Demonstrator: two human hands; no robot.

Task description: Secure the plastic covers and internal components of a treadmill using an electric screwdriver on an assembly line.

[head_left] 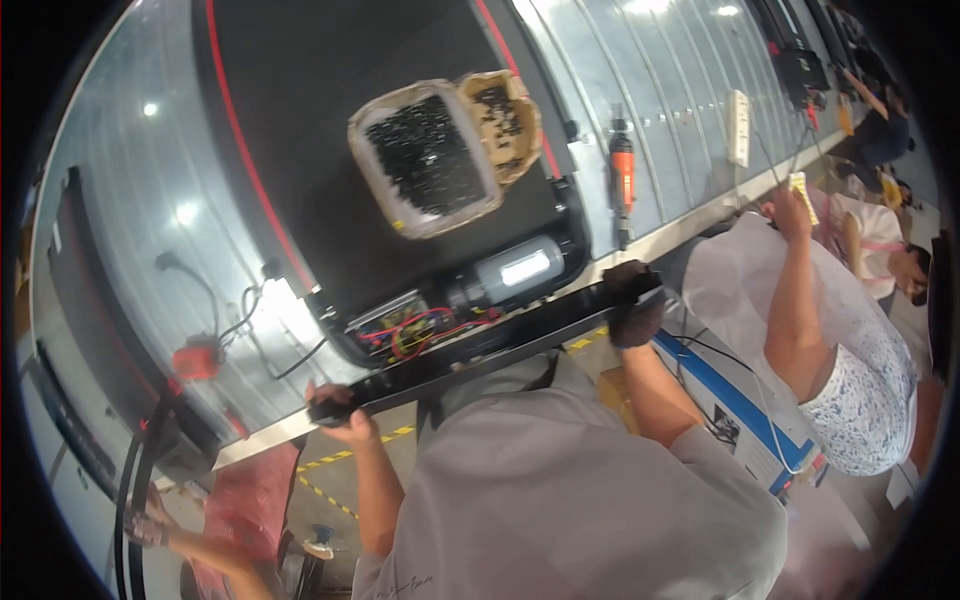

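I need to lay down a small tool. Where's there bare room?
The black board has room between its left red stripe and the tray of black bits; the metal table, between the orange screwdriver and white power strip. Crowded: wires and cylinder beyond the black bar held by left hand and right hand.

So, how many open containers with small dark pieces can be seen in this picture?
2: the larger, pale-lined box on the black belt surface, and the smaller cardboard tray against its right side. Others may be hidden near the picture's blurred rim.
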